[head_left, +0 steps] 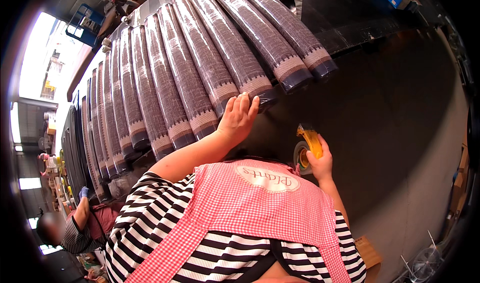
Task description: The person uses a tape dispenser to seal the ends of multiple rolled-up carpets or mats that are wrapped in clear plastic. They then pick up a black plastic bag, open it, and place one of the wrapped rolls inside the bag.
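The left hand (237, 123), fingers extended, touches brown plastic-wrapped cylindrical rolls (202, 48) — axes far-left to near-right; apart, the right hand (323, 164) clamps a yellow tape dispenser (313, 144) — tip pointing far-left.

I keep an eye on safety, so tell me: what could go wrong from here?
The left hand is at the ends of the shiny wrapped rolls; pushing there might shift one against its neighbours. The right hand holds a yellow tape dispenser: swung close, it could snag a roll's wrapping, and a loosened grip might drop it.
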`<move>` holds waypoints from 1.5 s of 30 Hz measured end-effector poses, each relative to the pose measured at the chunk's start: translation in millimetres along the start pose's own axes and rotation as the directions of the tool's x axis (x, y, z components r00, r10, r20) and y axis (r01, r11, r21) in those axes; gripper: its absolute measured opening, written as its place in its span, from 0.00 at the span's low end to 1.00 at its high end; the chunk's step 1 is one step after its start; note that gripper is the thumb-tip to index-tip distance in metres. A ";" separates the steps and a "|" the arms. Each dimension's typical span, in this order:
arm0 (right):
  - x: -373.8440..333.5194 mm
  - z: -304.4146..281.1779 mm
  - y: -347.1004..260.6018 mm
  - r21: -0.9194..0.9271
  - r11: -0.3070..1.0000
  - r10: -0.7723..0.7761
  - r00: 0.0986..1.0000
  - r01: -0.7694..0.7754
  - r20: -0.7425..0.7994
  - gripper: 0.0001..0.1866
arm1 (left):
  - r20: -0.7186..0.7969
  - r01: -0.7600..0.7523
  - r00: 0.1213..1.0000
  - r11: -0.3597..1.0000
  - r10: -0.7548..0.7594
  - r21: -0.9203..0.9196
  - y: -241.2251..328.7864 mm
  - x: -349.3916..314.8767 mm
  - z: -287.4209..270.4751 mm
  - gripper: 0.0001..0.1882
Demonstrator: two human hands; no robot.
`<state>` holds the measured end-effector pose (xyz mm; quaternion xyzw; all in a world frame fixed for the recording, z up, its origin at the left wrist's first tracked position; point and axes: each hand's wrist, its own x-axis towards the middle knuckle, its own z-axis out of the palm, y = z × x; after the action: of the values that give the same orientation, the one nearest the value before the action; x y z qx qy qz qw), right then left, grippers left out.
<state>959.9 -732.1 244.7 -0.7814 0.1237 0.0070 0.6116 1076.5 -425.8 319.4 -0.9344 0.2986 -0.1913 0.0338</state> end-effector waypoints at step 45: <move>-30.0 -15.1 -146.4 -0.416 0.464 -0.777 0.585 0.782 0.233 0.50 | 0.572 0.564 0.777 -0.695 0.263 -0.446 12.6 49.2 -71.5 0.09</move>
<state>958.2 -708.7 393.0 -0.8753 -0.2552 -0.2381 0.3347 1079.5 -460.5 399.9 -0.4394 0.0317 0.4147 -0.7962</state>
